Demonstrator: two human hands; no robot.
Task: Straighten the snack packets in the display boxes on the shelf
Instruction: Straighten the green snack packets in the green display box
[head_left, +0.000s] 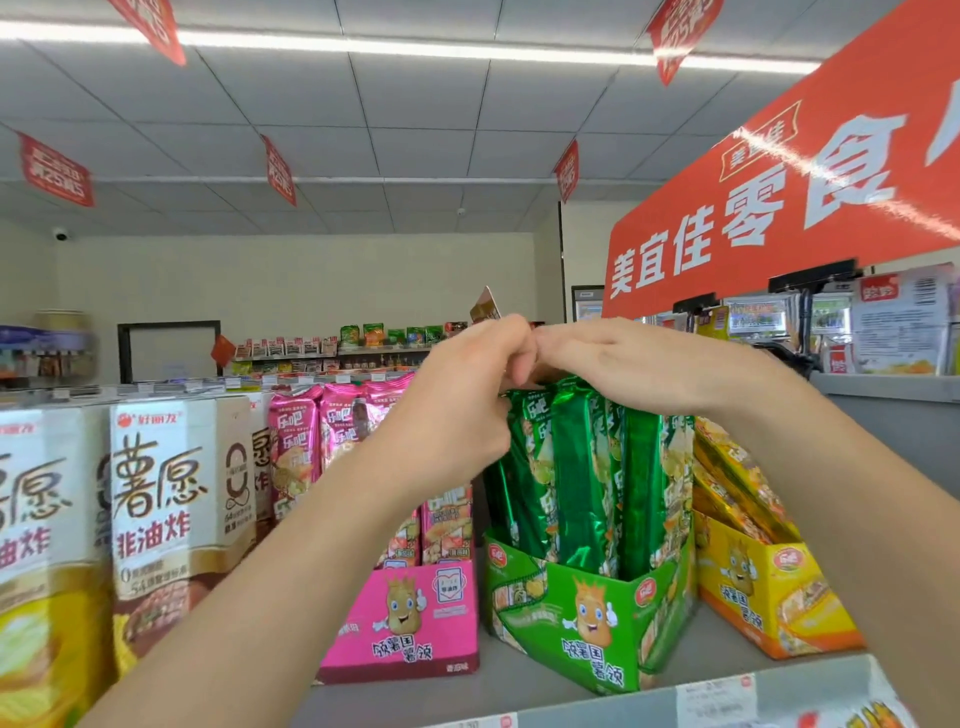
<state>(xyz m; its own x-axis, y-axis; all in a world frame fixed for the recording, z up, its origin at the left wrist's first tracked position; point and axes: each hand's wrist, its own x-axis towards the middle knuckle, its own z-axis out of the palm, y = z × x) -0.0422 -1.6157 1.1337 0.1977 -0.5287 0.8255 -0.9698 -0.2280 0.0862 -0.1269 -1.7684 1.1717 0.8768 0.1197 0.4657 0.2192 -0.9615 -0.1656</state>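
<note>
Head view: I see the green packets standing upright in the green box on the shelf, directly under both hands. The left hand pinches their top left corner with curled fingers. The right hand lies flat across their tops, its fingertips meeting the left's. A pink box stands to the left and a yellow box to the right.

Three display boxes are standing on the shelf: one pink box, one green box and one yellow box. Three tall white cartons are showing at the left. At least four green packets are standing upright; the arms are hiding the full packet totals. Two hands are showing: one left hand and one right hand. Five red pennants are hanging overhead, and one large red sign is showing.
</note>
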